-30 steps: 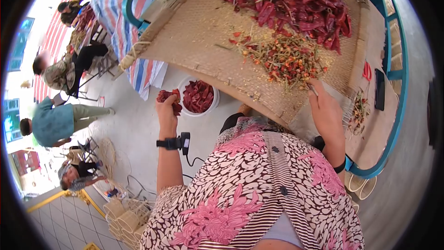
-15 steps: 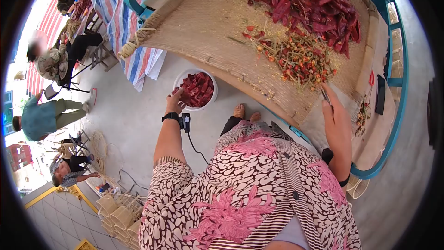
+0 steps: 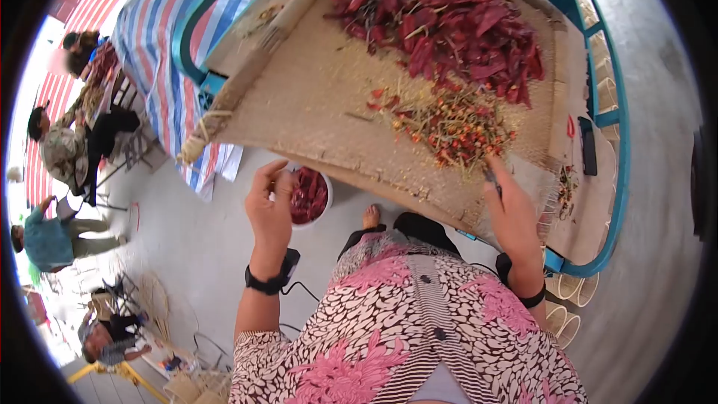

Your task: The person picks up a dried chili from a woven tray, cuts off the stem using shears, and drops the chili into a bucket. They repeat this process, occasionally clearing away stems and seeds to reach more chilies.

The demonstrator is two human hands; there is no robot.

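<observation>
My left hand (image 3: 269, 206) is raised beside the white bucket (image 3: 326, 208), its fingers curled apart with nothing between them. Dried red peppers (image 3: 307, 193) lie in the bucket, partly hidden behind that hand. At the near edge of the woven tray (image 3: 299, 97), my right hand (image 3: 511, 209) is closed on a small dark metal tool (image 3: 492, 178), whose shape is mostly hidden. Its fingertips are by a heap of stems and orange-red pieces (image 3: 460, 129). Farther back on the tray is a large pile of red peppers (image 3: 456, 22).
A teal metal frame (image 3: 615, 187) surrounds the tray. A dark phone (image 3: 588, 151) and red-handled scissors (image 3: 571, 126) lie at the right. Striped cloth (image 3: 161, 52) hangs at the left, with several people beyond it. Woven baskets (image 3: 572, 288) stand below right.
My left hand held red peppers, let them go at the bucket and came back toward the tray, now without them. My right hand stays by the stem heap with the tool. The view has shifted.
</observation>
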